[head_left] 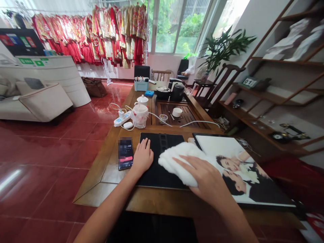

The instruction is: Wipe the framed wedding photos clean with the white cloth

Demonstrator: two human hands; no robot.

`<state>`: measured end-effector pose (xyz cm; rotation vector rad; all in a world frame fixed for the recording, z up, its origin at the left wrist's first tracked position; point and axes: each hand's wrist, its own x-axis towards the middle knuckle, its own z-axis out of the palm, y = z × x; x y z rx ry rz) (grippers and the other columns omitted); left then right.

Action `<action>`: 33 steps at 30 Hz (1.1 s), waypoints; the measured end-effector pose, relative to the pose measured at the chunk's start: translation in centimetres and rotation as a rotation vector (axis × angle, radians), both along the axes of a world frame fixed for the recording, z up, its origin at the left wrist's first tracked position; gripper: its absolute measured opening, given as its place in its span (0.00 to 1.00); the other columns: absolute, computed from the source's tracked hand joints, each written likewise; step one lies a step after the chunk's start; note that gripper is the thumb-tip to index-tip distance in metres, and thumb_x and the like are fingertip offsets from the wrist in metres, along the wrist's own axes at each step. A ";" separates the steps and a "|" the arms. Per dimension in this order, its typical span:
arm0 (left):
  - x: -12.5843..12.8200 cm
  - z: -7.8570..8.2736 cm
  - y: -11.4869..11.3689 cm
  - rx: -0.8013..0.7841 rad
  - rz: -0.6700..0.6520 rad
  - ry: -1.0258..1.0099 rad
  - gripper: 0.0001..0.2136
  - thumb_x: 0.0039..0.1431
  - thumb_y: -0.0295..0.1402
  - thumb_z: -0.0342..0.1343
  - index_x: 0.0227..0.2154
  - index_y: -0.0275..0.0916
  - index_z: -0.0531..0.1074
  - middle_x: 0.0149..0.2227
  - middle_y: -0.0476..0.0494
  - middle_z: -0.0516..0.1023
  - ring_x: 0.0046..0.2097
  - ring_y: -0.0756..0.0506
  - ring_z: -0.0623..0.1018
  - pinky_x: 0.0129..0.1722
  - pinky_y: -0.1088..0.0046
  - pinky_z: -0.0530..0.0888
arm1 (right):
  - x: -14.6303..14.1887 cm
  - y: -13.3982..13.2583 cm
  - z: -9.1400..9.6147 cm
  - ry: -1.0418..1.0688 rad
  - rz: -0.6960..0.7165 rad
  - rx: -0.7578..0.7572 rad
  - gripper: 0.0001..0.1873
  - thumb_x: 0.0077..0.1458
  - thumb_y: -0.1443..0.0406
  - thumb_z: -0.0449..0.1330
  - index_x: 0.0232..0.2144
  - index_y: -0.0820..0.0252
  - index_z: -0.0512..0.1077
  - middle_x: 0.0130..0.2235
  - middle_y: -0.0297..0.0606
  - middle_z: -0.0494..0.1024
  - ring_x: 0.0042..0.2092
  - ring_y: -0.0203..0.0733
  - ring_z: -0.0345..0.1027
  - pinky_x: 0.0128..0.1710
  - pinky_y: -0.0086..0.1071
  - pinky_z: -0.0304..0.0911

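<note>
White cloth (177, 165) bunched under my right hand (206, 175) covers the right part of a black board (157, 177) on the wooden table (152, 200), seen from my head camera. My right fingers close over the cloth, thumb hidden; my left hand (143, 157) lies flat, gripping nothing, on the board's left side, just beside a phone (125, 154). Doing this well, I judge, calls for a steady left palm so the board cannot slide, light, even pressure through the cloth, and care beside the large photo (248, 172); whether cloth touches it, I cannot tell.
</note>
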<state>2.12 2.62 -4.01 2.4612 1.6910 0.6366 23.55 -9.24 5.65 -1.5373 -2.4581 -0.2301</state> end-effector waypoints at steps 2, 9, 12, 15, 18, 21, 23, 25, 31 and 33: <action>0.0 0.0 0.0 0.000 0.000 0.005 0.22 0.64 0.30 0.42 0.60 0.30 0.60 0.64 0.35 0.58 0.65 0.41 0.58 0.64 0.59 0.57 | -0.2 2.3 0.1 0.018 -0.037 0.064 0.44 0.39 0.74 0.55 0.62 0.48 0.57 0.58 0.36 0.68 0.56 0.50 0.62 0.54 0.43 0.58; -0.1 0.0 -0.1 0.019 -0.001 0.015 0.22 0.64 0.29 0.41 0.61 0.31 0.59 0.64 0.36 0.58 0.65 0.41 0.58 0.64 0.59 0.58 | -1.9 10.7 -3.2 0.016 -0.153 0.030 0.38 0.45 0.74 0.56 0.60 0.53 0.61 0.58 0.41 0.68 0.56 0.51 0.59 0.54 0.43 0.52; 0.0 0.0 -0.1 0.019 0.002 0.021 0.22 0.64 0.30 0.41 0.61 0.32 0.59 0.64 0.36 0.58 0.65 0.42 0.58 0.64 0.60 0.58 | -2.2 11.9 -4.3 -0.003 -0.129 -0.016 0.39 0.43 0.75 0.57 0.60 0.53 0.61 0.57 0.42 0.69 0.56 0.52 0.59 0.54 0.43 0.51; 0.0 0.1 -0.1 0.019 0.001 0.026 0.22 0.64 0.30 0.41 0.61 0.32 0.59 0.65 0.37 0.58 0.65 0.42 0.58 0.64 0.59 0.57 | -2.2 11.6 -4.5 -0.007 -0.110 -0.042 0.39 0.43 0.75 0.58 0.59 0.53 0.62 0.57 0.43 0.69 0.56 0.51 0.59 0.53 0.42 0.51; 0.0 0.1 -0.1 0.016 0.002 0.029 0.23 0.64 0.29 0.41 0.61 0.32 0.58 0.65 0.37 0.58 0.65 0.41 0.58 0.64 0.60 0.57 | -2.2 10.6 -3.9 -0.009 -0.079 -0.077 0.38 0.42 0.75 0.57 0.58 0.53 0.64 0.56 0.41 0.70 0.54 0.49 0.60 0.51 0.40 0.52; 0.0 0.1 -0.1 0.011 -0.002 0.033 0.23 0.64 0.30 0.41 0.61 0.31 0.58 0.65 0.36 0.58 0.65 0.41 0.58 0.64 0.60 0.58 | -2.3 9.0 -3.4 0.006 -0.051 -0.116 0.37 0.41 0.76 0.56 0.56 0.53 0.66 0.55 0.40 0.71 0.54 0.49 0.61 0.51 0.40 0.52; 0.0 0.1 -0.1 0.010 -0.008 0.038 0.22 0.64 0.30 0.41 0.61 0.30 0.59 0.64 0.35 0.58 0.65 0.41 0.58 0.63 0.60 0.58 | -2.3 7.6 -3.4 0.015 -0.042 -0.141 0.38 0.40 0.77 0.56 0.56 0.53 0.66 0.54 0.40 0.71 0.54 0.49 0.61 0.51 0.41 0.53; 0.0 0.1 -0.1 0.008 -0.008 0.039 0.23 0.64 0.30 0.41 0.60 0.29 0.59 0.65 0.35 0.58 0.65 0.41 0.58 0.63 0.60 0.58 | -2.1 5.9 -3.6 0.019 -0.033 -0.158 0.39 0.38 0.77 0.56 0.56 0.53 0.66 0.54 0.40 0.71 0.54 0.50 0.60 0.51 0.42 0.53; 0.2 0.3 -0.2 0.008 -0.007 0.024 0.23 0.64 0.29 0.41 0.60 0.31 0.59 0.64 0.36 0.59 0.66 0.41 0.58 0.64 0.60 0.58 | -2.0 0.4 -4.0 0.015 -0.022 -0.155 0.44 0.32 0.78 0.56 0.57 0.52 0.64 0.55 0.40 0.71 0.54 0.53 0.60 0.53 0.44 0.54; 0.2 0.3 -0.2 0.006 -0.011 0.021 0.22 0.64 0.30 0.41 0.60 0.31 0.59 0.64 0.36 0.58 0.65 0.42 0.58 0.64 0.60 0.57 | -2.1 -1.0 -3.9 0.016 -0.031 -0.165 0.45 0.31 0.78 0.56 0.57 0.51 0.64 0.54 0.39 0.71 0.54 0.54 0.60 0.53 0.45 0.55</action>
